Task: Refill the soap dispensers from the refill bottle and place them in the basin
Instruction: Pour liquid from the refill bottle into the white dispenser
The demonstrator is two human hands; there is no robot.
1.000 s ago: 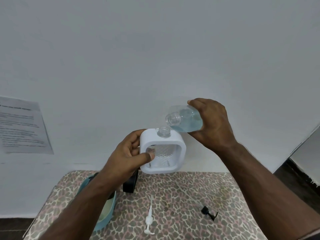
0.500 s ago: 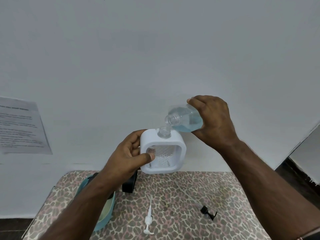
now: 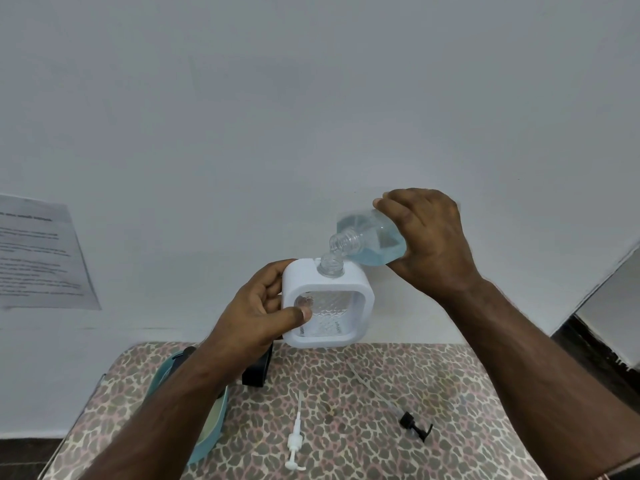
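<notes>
2 pump heads lie loose on the table (image 3: 346, 393). Above, the left hand (image 3: 256, 317) clamps the white dispenser (image 3: 327, 303) upright; beyond, the right hand (image 3: 426, 240) grips the refill bottle (image 3: 370, 240), tilted down-left, its mouth just above the dispenser's neck.
</notes>
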